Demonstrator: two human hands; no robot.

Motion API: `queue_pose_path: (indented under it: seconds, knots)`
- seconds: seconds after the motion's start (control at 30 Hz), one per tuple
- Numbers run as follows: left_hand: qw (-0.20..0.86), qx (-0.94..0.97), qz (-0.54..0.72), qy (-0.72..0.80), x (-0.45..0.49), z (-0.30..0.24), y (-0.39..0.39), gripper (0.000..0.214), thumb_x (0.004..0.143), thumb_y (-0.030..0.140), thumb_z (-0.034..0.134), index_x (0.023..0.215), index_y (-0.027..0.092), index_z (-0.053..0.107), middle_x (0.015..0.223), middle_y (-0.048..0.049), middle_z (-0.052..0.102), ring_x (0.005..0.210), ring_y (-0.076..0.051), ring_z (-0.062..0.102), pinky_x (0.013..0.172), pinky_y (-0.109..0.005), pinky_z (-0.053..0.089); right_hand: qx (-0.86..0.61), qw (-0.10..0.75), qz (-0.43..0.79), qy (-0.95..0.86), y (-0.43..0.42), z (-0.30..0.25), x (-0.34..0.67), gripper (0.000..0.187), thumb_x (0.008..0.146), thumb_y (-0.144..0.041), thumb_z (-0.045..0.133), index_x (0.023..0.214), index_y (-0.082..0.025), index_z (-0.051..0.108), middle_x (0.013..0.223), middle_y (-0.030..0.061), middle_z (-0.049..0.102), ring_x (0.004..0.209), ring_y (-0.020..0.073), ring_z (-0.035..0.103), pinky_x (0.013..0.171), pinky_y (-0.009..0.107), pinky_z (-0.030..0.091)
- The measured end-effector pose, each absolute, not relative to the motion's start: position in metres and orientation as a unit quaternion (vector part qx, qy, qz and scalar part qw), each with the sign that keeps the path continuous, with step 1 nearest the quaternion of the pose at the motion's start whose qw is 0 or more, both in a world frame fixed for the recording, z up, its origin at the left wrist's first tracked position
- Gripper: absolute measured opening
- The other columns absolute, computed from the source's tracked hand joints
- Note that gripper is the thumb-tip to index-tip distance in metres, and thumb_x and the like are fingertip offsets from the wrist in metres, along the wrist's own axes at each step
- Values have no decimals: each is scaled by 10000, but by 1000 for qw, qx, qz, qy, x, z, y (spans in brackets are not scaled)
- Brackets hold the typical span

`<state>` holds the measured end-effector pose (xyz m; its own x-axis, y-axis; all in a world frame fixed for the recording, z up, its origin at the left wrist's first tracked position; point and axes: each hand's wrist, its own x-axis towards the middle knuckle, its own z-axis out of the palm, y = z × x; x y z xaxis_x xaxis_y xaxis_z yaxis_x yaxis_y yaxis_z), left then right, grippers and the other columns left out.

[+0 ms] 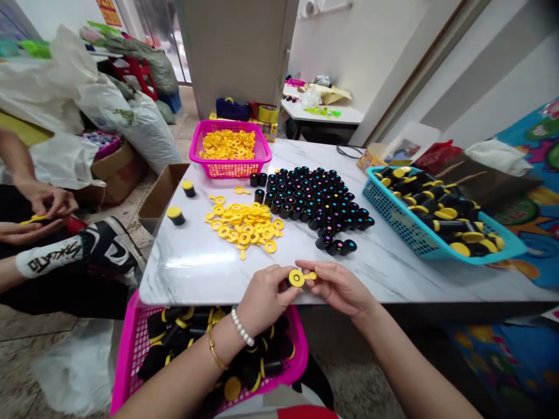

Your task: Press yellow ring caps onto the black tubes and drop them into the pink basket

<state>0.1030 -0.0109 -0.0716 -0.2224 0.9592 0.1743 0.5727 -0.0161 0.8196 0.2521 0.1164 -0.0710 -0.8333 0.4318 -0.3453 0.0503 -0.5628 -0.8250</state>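
At the table's front edge, my left hand (268, 294) is closed around a small black cylinder with a round yellow top (296, 279), which faces the camera. My right hand (343, 290) has its thumb and fingers at a short yellow tab (310, 276) sticking out from that top. Whether the tab belongs to a separate ring piece, I cannot tell. Ahead lies a pile of yellow rings with handles (244, 226). To its right, many black cylinders (305, 198) stand upright together, coloured dots in their tops. Two yellow-topped black cylinders (176, 216) stand at the left.
A pink basket (231, 170) of yellow rings stands at the back. At right is a blue basket (402, 224) of yellow-topped cylinders; another pink basket (301, 343) of them sits below the table edge. Another person's hands (43, 203) hold something yellow at far left.
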Motion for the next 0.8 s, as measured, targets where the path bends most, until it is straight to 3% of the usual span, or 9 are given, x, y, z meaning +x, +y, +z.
queue_pose_path:
  seconds: [0.1,0.27,0.5,0.67,0.8]
  knots:
    - [235,585,391,670,103,-70,-10,212,814,223,597,1021,223,643,734,14,568,682,-129,520,638,-225,387,-270,82,835,-473,118,-67,251,375,750,-319,738,1062,-122,671,720,21,641,542,61,566,478,119,483]
    - [201,576,331,720,110,-74,-10,181,823,321,595,945,194,636,752,-5,562,704,-152,548,652,-249,409,-287,3,790,-542,117,-58,238,328,776,-380,701,995,-169,578,680,-18,617,349,48,484,272,115,354]
    - [147,589,261,750,119,-77,-11,243,895,360,473,1042,201,584,848,-20,582,709,-182,572,589,-279,411,-288,-26,716,-636,116,-54,229,273,831,-398,642,959,-208,494,545,-103,490,315,41,410,260,109,300]
    - [152,594,294,733,112,-77,-11,244,863,411,535,977,212,618,813,-16,601,734,-173,585,632,-265,415,-245,-34,752,-612,116,-56,237,367,820,-479,623,1028,-214,478,606,-73,552,364,67,490,325,148,385]
    - [161,595,290,732,108,-78,-10,243,825,430,591,903,206,647,771,-20,611,721,-173,587,632,-264,405,-241,20,731,-638,112,-60,244,377,815,-434,645,1072,-195,507,591,-63,567,392,69,512,374,151,406]
